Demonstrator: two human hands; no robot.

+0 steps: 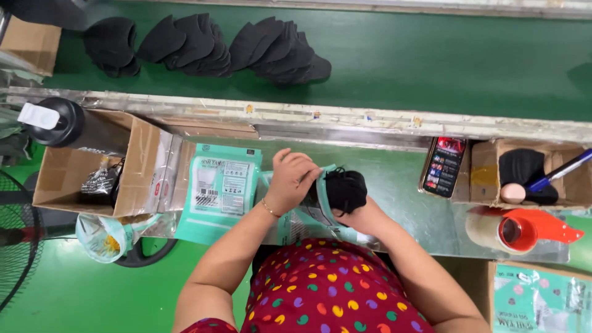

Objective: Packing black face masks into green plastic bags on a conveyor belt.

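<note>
Bundle of black masks (pixel 344 188) at the mouth of a teal pouch (pixel 311 206), held above the shiny bench (pixel 407 203) just in front of the torso in the dotted red shirt (pixel 327 290). Right hand (pixel 361 213) under the bundle, grip closed around the black masks from below. Left hand (pixel 293 179) on the pouch's upper edge, fingers pinched on the teal rim beside the masks.

Just left of the hands, a stack of flat teal pouches (pixel 222 185) lying on the bench. Farther left, an open cardboard box (pixel 86 166) with a black bottle (pixel 61 123) resting across its top edge. To the right, a phone (pixel 443 166) leaning against a small cardboard box (pixel 524 172) with a black mask and a blue pen inside. Near it, a tape dispenser with an orange handle (pixel 521 229). Beyond the bench's far rail, a green belt (pixel 431 55) carrying overlapping piles of black masks (pixel 203 46).
</note>
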